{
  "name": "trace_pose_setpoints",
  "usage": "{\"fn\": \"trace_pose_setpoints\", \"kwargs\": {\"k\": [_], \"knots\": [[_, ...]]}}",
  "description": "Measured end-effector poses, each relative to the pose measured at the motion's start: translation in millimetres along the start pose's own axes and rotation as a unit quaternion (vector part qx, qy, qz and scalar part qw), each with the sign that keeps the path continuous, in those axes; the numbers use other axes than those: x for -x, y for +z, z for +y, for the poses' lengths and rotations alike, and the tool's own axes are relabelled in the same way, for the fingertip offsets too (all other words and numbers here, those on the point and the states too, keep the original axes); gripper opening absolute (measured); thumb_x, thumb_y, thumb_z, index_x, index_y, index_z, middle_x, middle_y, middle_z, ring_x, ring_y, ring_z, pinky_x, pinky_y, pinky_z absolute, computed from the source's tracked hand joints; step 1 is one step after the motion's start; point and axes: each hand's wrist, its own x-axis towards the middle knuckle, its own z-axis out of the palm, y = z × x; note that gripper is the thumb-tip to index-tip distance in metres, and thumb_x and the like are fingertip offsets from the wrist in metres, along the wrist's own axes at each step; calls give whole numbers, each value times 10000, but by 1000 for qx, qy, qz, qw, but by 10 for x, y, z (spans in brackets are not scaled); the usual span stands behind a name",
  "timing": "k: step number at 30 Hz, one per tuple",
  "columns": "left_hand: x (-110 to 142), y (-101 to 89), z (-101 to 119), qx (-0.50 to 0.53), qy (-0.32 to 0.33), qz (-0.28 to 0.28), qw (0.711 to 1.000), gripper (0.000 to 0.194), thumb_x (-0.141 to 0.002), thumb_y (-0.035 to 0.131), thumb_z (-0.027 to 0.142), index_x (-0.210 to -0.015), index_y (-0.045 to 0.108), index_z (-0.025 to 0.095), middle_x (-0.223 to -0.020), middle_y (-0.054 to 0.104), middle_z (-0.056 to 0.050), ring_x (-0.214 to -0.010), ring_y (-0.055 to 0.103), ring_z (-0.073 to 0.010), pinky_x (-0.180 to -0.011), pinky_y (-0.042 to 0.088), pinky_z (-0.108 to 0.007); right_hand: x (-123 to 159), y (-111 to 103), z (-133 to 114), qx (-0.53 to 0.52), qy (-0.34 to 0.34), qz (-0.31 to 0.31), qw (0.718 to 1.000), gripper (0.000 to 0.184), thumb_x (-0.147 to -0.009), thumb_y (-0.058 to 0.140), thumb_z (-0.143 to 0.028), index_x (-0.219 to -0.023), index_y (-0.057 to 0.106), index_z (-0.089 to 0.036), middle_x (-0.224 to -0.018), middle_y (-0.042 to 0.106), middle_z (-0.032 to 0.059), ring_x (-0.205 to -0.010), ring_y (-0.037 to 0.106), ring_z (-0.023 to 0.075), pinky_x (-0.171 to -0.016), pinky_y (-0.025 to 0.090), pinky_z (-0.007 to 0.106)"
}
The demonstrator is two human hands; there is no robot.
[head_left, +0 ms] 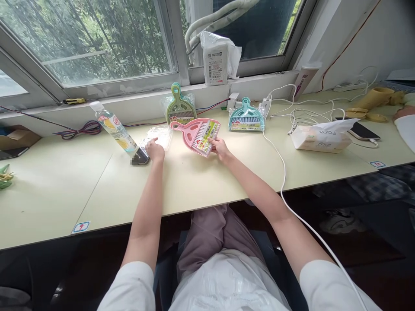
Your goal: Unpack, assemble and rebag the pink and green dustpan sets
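A box [215,67] and a knife [74,101] rest on the sill [145,96]. On the bench [201,185], a tissue pack [319,139] lies just beside a black phone [361,131].

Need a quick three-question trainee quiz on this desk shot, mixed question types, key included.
1. Which grip holds the pink dustpan set?
2. True or false: left to right in the picture, the teal dustpan set stands between the green set and the tissue pack.
3. What colour is the cap on the bottle?
A. Red
B. White
C. Black

Key:
1. The right grip.
2. True.
3. B.
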Motion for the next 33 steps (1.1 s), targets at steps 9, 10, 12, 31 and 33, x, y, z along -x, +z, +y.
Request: {"fn": "trace_pose_setpoints", "kwargs": {"k": [9, 10, 12, 31, 33], "knots": [[160, 156, 106, -42, 92, -76, 992, 347, -750, 414, 21, -967, 604, 215, -893, 708, -70, -954, 625, -263, -1062, 291, -487, -15, -6, 31, 7, 1, 3, 1000, 47, -894, 588, -186, -918, 620, -161, -832, 753, 41, -687, 708, 142, -695, 594, 289], [174, 159, 110, -45, 85, -80, 992, 343, -767, 444, 52, -1038, 582, 210, -955, 701, -89, -987, 615, -278, -1022, 334, -480, -17, -8, 34, 7, 3, 4, 1000, 50, -891, 593, -187, -924, 622, -163, -833, 754, 39, -693, 709, 143, -704, 594, 294], [196, 160, 105, -58, 79, -80, 992, 346, -789, 523, 144, -1130, 542, 199, -1113, 655, -139, -1081, 576, -317, -984, 364, -476, -16, -8, 38, 8, 5, 4, 1000, 53, -888, 595, -184, -926, 626, -164, -833, 754, 39, -699, 711, 147, -717, 596, 305], [325, 258, 135, -132, 233, -206, 941, 433, -728, 433, 25, -1060, 639, 213, -1437, 433, -133, -1299, 380, -362, -1010, 360, -504, -76, -91, 1, 22, 39, 86, 995, 61, -848, 592, -90, -846, 647, -116, -811, 747, 70, -679, 699, 150, -698, 604, 310], [305, 274, 116, -140, 219, -196, 945, 414, -741, 446, 36, -1073, 635, 198, -1481, 379, -139, -1327, 352, -370, -1022, 356, -512, -79, -91, 6, 18, 47, 91, 995, 68, -843, 588, -75, -848, 645, -114, -796, 745, 71, -680, 700, 152, -700, 607, 314]]}}
